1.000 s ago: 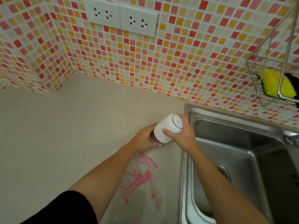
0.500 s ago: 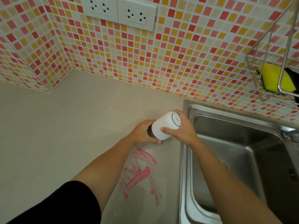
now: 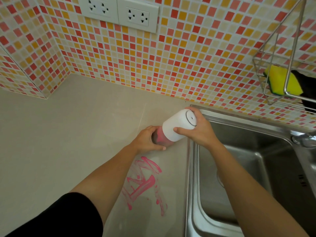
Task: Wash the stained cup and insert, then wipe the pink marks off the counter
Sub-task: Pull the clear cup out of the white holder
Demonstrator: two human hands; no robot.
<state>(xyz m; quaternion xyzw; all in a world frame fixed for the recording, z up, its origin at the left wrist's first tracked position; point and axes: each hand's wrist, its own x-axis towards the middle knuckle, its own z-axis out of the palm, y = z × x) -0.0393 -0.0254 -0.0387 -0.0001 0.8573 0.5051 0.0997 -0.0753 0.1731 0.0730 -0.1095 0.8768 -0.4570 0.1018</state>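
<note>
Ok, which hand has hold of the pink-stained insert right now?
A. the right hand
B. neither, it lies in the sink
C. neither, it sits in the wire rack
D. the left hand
D: the left hand wraps the pink-stained insert, which sticks partly out of the white cup that the right hand grips, just left of the sink.

Counted: 2 hands, left hand (image 3: pixel 148 140) and right hand (image 3: pixel 199 130); 1 white cup (image 3: pixel 177 128); 1 pink-stained insert (image 3: pixel 160 137); 1 patch of pink marks (image 3: pixel 145 182) on worktop (image 3: pixel 59 142); 1 sink (image 3: pixel 256 159); 2 wall sockets (image 3: pixel 119 11); 1 wire rack (image 3: pixel 280 65); 1 yellow sponge (image 3: pixel 282 80).
</note>
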